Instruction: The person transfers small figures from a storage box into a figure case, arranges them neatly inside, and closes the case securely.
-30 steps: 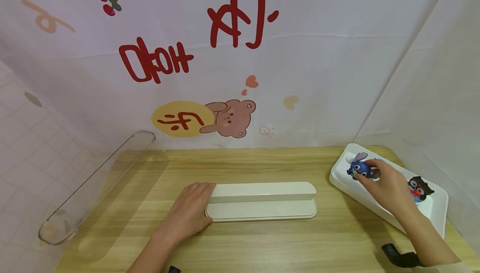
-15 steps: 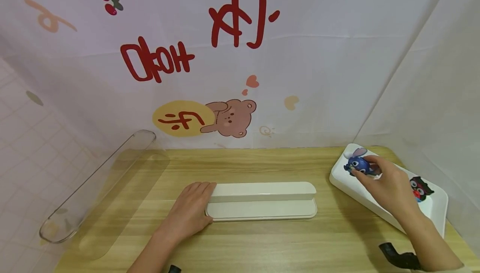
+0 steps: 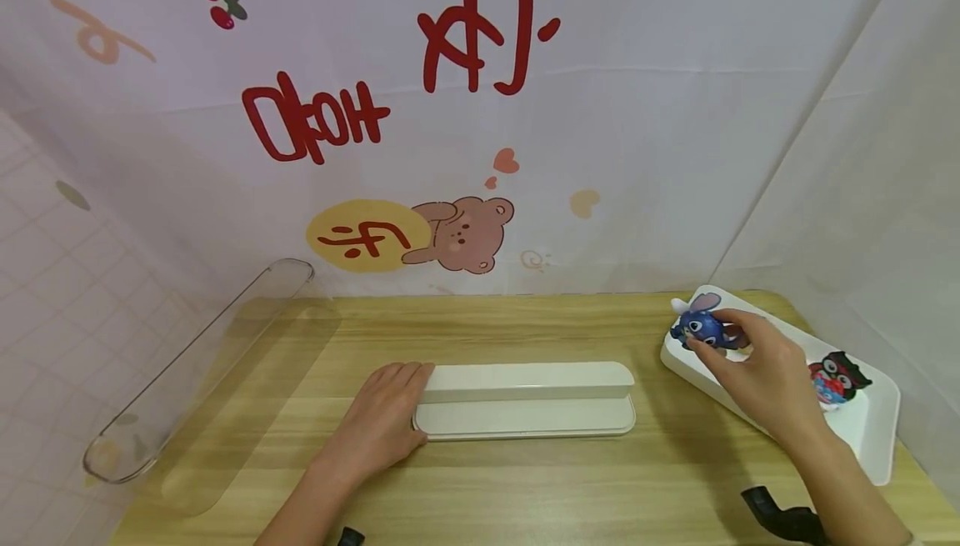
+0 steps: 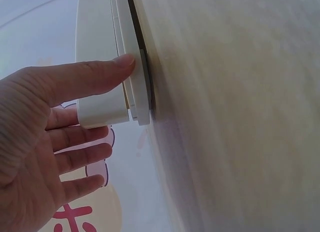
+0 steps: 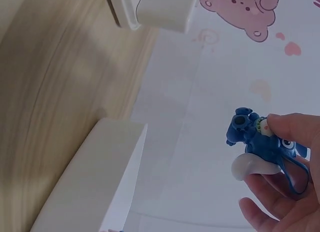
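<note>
A blue cartoon figurine with big ears [image 3: 699, 328], trailing a blue cord loop in the right wrist view, is pinched between the thumb and fingers of my right hand [image 3: 776, 375]. It is over the far-left end of a white tray [image 3: 701, 379]. My left hand [image 3: 384, 413] grips the left end of a long, round-ended white stepped stand [image 3: 525, 418]. In the left wrist view its thumb [image 4: 100, 78] presses the front edge, while the other fingers reach behind. An owl figurine [image 3: 840, 379] with a dark head lies in the tray.
A long transparent cover [image 3: 247, 388] with rounded ends stands at the table's left side. Behind the wooden table [image 3: 487, 488] hangs a white printed cloth [image 3: 637, 154]. Black curved pieces [image 3: 783, 517] show near both wrists.
My right hand has lifted the blue figurine and carried it left towards the tray's edge. My left hand stays on the stand's end.
</note>
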Action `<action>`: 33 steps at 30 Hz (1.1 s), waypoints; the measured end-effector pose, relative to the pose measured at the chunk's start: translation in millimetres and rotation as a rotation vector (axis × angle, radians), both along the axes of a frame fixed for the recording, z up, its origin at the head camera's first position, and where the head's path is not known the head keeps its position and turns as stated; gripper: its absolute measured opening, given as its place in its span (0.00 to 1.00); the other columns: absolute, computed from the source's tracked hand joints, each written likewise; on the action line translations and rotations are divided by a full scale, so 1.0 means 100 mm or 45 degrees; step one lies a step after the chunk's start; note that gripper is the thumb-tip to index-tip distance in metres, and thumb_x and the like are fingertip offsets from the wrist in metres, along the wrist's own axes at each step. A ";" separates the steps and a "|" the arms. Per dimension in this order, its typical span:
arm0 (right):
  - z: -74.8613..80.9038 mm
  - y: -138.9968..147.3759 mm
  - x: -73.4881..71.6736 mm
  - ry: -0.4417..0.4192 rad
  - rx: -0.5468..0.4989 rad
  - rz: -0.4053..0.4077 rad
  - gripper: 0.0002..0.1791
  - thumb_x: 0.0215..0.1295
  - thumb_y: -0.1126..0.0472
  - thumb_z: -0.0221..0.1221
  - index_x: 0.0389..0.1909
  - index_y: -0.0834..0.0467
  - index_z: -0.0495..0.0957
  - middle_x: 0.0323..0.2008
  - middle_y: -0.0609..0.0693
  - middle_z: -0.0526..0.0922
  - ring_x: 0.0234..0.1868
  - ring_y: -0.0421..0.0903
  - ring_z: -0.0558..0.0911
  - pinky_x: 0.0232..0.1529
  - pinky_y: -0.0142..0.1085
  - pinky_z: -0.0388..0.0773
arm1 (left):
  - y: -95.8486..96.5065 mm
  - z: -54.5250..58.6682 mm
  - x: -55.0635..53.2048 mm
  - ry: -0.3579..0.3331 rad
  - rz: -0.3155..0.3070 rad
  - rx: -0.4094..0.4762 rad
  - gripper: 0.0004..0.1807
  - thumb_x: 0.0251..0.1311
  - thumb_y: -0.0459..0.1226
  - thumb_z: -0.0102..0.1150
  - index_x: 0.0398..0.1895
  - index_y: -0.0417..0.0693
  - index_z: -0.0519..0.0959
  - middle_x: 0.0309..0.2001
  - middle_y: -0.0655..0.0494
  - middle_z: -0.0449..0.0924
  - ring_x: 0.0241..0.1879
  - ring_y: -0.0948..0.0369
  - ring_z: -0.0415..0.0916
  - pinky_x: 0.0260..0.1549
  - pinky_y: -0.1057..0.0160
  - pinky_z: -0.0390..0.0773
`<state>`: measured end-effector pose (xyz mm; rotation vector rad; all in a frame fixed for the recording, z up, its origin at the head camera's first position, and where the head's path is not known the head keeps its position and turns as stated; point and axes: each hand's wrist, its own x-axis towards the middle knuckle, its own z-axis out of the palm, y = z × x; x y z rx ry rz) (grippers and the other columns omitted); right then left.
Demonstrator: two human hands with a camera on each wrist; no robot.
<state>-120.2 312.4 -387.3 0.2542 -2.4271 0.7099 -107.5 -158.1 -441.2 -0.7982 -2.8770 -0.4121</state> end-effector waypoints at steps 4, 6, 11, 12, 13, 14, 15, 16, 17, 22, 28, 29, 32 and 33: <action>-0.02 -0.08 0.00 0.043 0.003 0.040 0.27 0.45 0.69 0.80 0.49 0.66 0.83 0.34 0.58 0.86 0.37 0.23 0.72 0.30 0.18 0.69 | 0.00 0.01 0.00 -0.023 0.008 -0.009 0.51 0.39 0.37 0.88 0.69 0.32 0.73 0.62 0.43 0.79 0.62 0.46 0.74 0.68 0.45 0.70; -0.02 -0.12 0.00 0.049 -0.007 0.061 0.28 0.44 0.70 0.80 0.49 0.65 0.83 0.35 0.58 0.87 0.38 0.24 0.72 0.31 0.16 0.69 | 0.00 0.00 0.00 -0.024 0.010 -0.010 0.51 0.38 0.37 0.88 0.69 0.33 0.73 0.62 0.43 0.79 0.62 0.46 0.74 0.68 0.45 0.70; -0.02 -0.24 0.02 0.059 -0.016 0.101 0.28 0.44 0.70 0.81 0.50 0.64 0.84 0.37 0.55 0.87 0.39 0.26 0.73 0.29 0.17 0.70 | 0.01 0.00 0.00 -0.019 0.012 -0.008 0.51 0.38 0.37 0.89 0.69 0.33 0.73 0.61 0.43 0.79 0.61 0.46 0.75 0.68 0.44 0.70; -0.02 -0.26 0.02 0.058 -0.018 0.106 0.28 0.44 0.70 0.81 0.50 0.64 0.84 0.37 0.55 0.87 0.39 0.26 0.73 0.29 0.18 0.71 | 0.01 0.00 0.00 -0.022 0.013 -0.010 0.51 0.38 0.37 0.89 0.69 0.33 0.73 0.61 0.43 0.79 0.61 0.46 0.74 0.68 0.44 0.70; -0.01 -0.29 0.02 0.061 -0.016 0.111 0.28 0.44 0.70 0.81 0.50 0.63 0.84 0.38 0.54 0.87 0.39 0.27 0.73 0.28 0.18 0.71 | 0.01 0.00 0.00 -0.028 0.015 -0.009 0.51 0.38 0.37 0.89 0.69 0.33 0.72 0.62 0.43 0.79 0.62 0.46 0.74 0.68 0.44 0.69; -0.01 -0.31 0.02 0.064 -0.017 0.116 0.28 0.44 0.70 0.81 0.50 0.63 0.84 0.38 0.54 0.87 0.39 0.27 0.73 0.28 0.19 0.71 | 0.01 0.01 0.00 -0.036 0.018 -0.010 0.51 0.39 0.37 0.89 0.70 0.33 0.72 0.62 0.43 0.79 0.62 0.46 0.74 0.68 0.44 0.69; -0.01 -0.33 0.02 0.064 -0.022 0.124 0.28 0.44 0.70 0.81 0.49 0.63 0.84 0.38 0.53 0.87 0.39 0.28 0.74 0.27 0.19 0.71 | 0.02 0.01 0.00 -0.042 0.020 -0.012 0.51 0.39 0.37 0.89 0.70 0.33 0.72 0.62 0.43 0.79 0.62 0.46 0.74 0.68 0.44 0.69; 0.00 -0.35 0.02 0.067 -0.027 0.132 0.28 0.44 0.70 0.81 0.49 0.63 0.84 0.38 0.53 0.87 0.39 0.28 0.74 0.27 0.19 0.72 | 0.02 0.01 0.00 -0.048 0.022 -0.014 0.51 0.39 0.37 0.89 0.70 0.33 0.72 0.62 0.43 0.79 0.62 0.46 0.74 0.68 0.44 0.69; 0.00 -0.37 0.01 0.078 -0.027 0.144 0.28 0.44 0.70 0.81 0.49 0.63 0.84 0.37 0.53 0.87 0.39 0.28 0.75 0.27 0.20 0.72 | 0.02 0.01 0.00 -0.052 0.023 -0.017 0.51 0.40 0.37 0.88 0.70 0.33 0.72 0.62 0.43 0.79 0.62 0.46 0.74 0.68 0.44 0.69; 0.01 -0.47 -0.02 0.155 -0.036 0.224 0.28 0.42 0.72 0.81 0.48 0.65 0.84 0.36 0.52 0.88 0.36 0.32 0.79 0.27 0.19 0.74 | 0.02 0.01 0.00 -0.047 0.022 -0.022 0.51 0.39 0.37 0.89 0.70 0.34 0.72 0.62 0.43 0.79 0.62 0.46 0.74 0.68 0.44 0.69; 0.00 -0.62 -0.03 0.168 -0.072 0.267 0.28 0.42 0.74 0.80 0.48 0.66 0.83 0.38 0.53 0.88 0.37 0.35 0.79 0.33 0.20 0.73 | 0.02 0.00 0.00 -0.047 0.018 -0.010 0.51 0.39 0.36 0.89 0.69 0.33 0.72 0.61 0.43 0.79 0.61 0.46 0.74 0.68 0.43 0.69; 0.00 -0.64 -0.03 0.165 -0.075 0.269 0.28 0.42 0.74 0.80 0.48 0.66 0.83 0.38 0.53 0.88 0.37 0.36 0.79 0.35 0.19 0.73 | 0.02 0.00 0.00 -0.045 0.017 -0.009 0.51 0.39 0.36 0.89 0.69 0.33 0.72 0.61 0.43 0.79 0.61 0.46 0.75 0.68 0.44 0.69; -0.01 -0.72 -0.04 0.155 -0.082 0.282 0.28 0.42 0.74 0.80 0.48 0.66 0.82 0.39 0.54 0.88 0.37 0.38 0.80 0.38 0.19 0.73 | 0.02 0.00 -0.01 -0.045 0.013 -0.013 0.51 0.39 0.36 0.89 0.70 0.33 0.72 0.61 0.43 0.79 0.61 0.46 0.75 0.68 0.44 0.69; -0.01 -0.74 -0.04 0.150 -0.084 0.287 0.28 0.42 0.74 0.80 0.48 0.66 0.82 0.39 0.54 0.88 0.36 0.39 0.80 0.39 0.20 0.73 | 0.02 0.00 -0.01 -0.047 0.013 -0.013 0.51 0.39 0.36 0.88 0.70 0.33 0.72 0.61 0.43 0.79 0.61 0.46 0.74 0.68 0.44 0.69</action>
